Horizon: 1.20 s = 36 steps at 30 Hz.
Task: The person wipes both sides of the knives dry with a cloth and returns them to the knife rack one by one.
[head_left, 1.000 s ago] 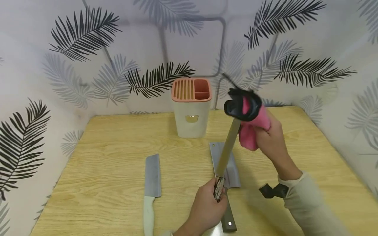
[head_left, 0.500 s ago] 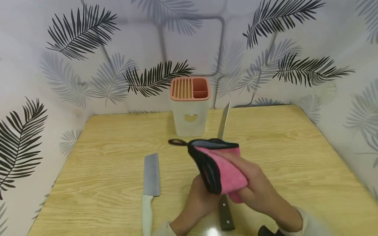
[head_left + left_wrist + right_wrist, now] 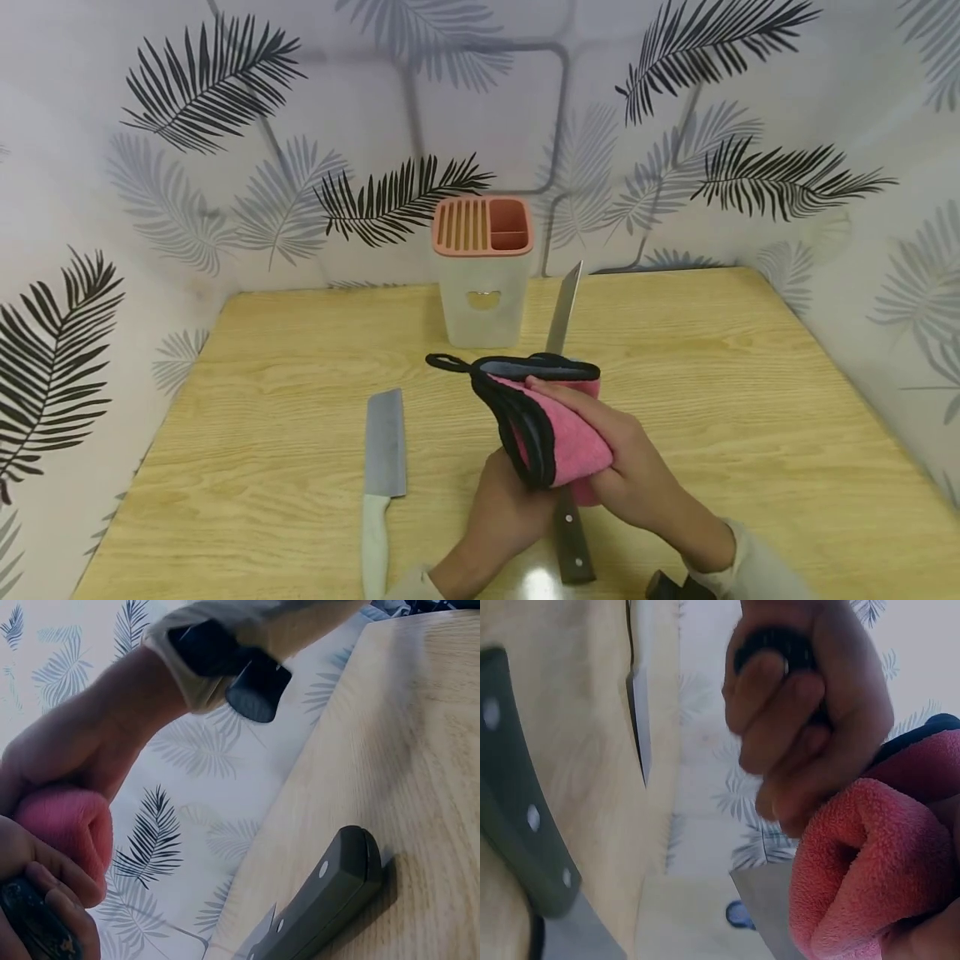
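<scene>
My left hand (image 3: 506, 512) grips the dark, patterned handle (image 3: 776, 646) of a knife held above the table. The knife's blade (image 3: 562, 312) points away, its far end bare beyond the cloth. My right hand (image 3: 637, 462) holds a folded pink cloth (image 3: 573, 446) with black edging and a loop round the blade, close to the left hand. The cloth hides the lower blade. Below the hands lies a cleaver, its dark riveted handle (image 3: 573, 546) showing and its blade mostly covered from the head view. To the left lies a knife (image 3: 386, 446) with a pale handle.
A white knife holder (image 3: 483, 304) with a slotted pink top stands at the back middle of the wooden table (image 3: 285, 400). Behind it hangs a leaf-patterned cloth backdrop (image 3: 480, 108). A black wrist mount (image 3: 675, 585) sits at the right sleeve.
My right hand has brought the cloth down from the blade's far end to near the handle, wrapping it there. Over the last half second both hands have barely shifted.
</scene>
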Available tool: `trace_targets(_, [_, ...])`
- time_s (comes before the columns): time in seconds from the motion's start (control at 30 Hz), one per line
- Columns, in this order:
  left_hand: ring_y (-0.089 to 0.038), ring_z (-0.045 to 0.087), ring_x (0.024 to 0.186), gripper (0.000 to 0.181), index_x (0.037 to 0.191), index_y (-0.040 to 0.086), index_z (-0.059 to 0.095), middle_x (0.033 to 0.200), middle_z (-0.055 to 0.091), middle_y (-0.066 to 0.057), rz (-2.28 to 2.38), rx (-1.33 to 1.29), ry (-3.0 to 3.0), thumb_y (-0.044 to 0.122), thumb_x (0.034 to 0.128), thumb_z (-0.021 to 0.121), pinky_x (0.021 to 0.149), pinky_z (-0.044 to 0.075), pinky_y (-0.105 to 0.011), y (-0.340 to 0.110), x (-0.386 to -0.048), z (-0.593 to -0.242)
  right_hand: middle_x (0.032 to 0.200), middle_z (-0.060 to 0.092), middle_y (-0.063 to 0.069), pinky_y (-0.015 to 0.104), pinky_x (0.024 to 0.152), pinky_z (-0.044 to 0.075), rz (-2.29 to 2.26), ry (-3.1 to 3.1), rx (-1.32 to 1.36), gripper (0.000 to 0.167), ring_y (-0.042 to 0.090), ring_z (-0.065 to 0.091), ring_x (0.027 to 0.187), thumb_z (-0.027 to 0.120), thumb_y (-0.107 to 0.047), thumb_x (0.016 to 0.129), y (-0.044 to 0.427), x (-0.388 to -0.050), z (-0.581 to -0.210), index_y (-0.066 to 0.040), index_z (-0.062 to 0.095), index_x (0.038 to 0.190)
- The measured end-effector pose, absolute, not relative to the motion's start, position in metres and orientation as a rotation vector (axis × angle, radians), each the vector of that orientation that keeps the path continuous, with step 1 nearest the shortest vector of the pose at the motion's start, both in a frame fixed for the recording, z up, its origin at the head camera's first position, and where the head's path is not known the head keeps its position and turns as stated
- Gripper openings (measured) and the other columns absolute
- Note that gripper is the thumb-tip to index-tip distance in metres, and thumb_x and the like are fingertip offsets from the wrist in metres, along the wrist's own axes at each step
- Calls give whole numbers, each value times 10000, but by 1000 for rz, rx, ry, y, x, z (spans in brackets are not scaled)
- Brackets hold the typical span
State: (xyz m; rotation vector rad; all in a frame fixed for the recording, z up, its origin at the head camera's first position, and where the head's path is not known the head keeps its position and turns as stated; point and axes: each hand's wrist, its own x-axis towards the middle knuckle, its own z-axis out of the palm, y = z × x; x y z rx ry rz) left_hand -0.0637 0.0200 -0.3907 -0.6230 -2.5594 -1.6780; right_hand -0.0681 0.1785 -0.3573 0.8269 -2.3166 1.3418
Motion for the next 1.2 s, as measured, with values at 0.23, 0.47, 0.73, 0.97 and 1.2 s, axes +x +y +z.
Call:
trace_targets(0.23, [8, 413, 559, 56, 830, 23, 551, 688, 464, 64, -1959, -492, -2611, -9, 792, 576, 486, 359, -169, 23, -61, -391, 1322, 670, 26, 165, 1006, 459, 1369, -2308, 683, 644, 38, 616, 1191, 516, 175, 824, 190, -90, -350, -133, 584, 1385])
trace_targets(0.47, [-15, 459, 601, 140, 942, -27, 592, 747, 510, 38, -2057, -472, -2643, -17, 806, 559, 499, 408, -180, 23, -56, -392, 1235, 691, 93, 147, 862, 486, 1347, -2348, 514, 605, 22, 608, 965, 432, 170, 838, 206, -110, -342, -111, 610, 1344])
trace_targets(0.73, [-25, 264, 456, 191, 978, -48, 582, 579, 341, 100, -2110, -479, -2676, -46, 791, 537, 416, 224, -146, 21, -52, -388, 1252, 674, 158, 86, 889, 442, 1283, -2323, 401, 467, -64, 575, 1023, 474, 82, 919, 223, -132, -331, -72, 602, 1341])
trace_targets(0.97, [-23, 311, 479, 259, 1084, -56, 598, 656, 407, 83, -2225, -507, -2677, -56, 839, 515, 417, 245, -127, 21, -48, -387, 1058, 693, 39, 105, 850, 419, 1322, -2278, 207, 287, -50, 550, 928, 520, -17, 961, 237, -155, -324, -43, 644, 1218])
trace_targets(1.2, [-3, 355, 465, 156, 864, 69, 538, 623, 425, 82, -2388, -566, -2624, 187, 963, 565, 427, 323, -124, 21, -50, -386, 807, 595, -180, 163, 728, 448, 1522, -1961, -77, 184, 17, 549, 771, 565, -86, 970, 252, -160, -309, -249, 624, 909])
